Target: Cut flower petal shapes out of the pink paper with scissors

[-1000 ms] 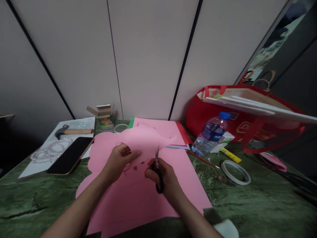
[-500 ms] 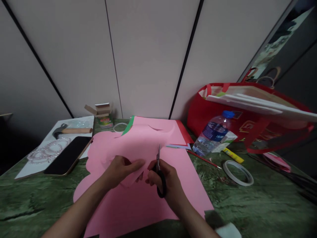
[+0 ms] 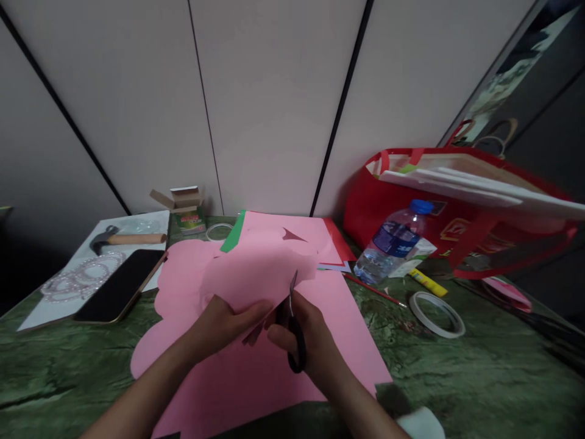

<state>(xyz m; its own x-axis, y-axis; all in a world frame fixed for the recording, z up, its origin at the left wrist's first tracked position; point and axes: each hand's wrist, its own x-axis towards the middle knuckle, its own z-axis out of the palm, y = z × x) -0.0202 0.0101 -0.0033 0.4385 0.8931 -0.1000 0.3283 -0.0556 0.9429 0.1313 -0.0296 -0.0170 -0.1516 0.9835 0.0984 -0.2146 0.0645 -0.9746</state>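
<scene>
Both hands have come closer together since the earlier frame, and the piece of pink paper (image 3: 256, 274) has turned a bit. It is up off the counter (image 3: 503, 378), in the middle, right by the scissors. On the left, the left hand (image 3: 228, 323) pinches its near edge, thumb on top, but some of its fingers are hidden. Next to it, the right hand (image 3: 308, 326) is curled around the scissors (image 3: 297, 335), with the blades pointing up and away. Both arms reach in from the bottom. More pink paper (image 3: 338, 347) lies flat under the hands. Far left are some shiny beads (image 3: 85, 277), a hammer (image 3: 137, 238) and a black phone (image 3: 121, 286). Behind them is a little open box (image 3: 189, 221). On the right, a water bottle (image 3: 393, 241) is in front of a big red bag (image 3: 361, 201), hiding some of it. A yellow tube (image 3: 428, 283) and a roll of tape (image 3: 414, 310) lie nearby.
</scene>
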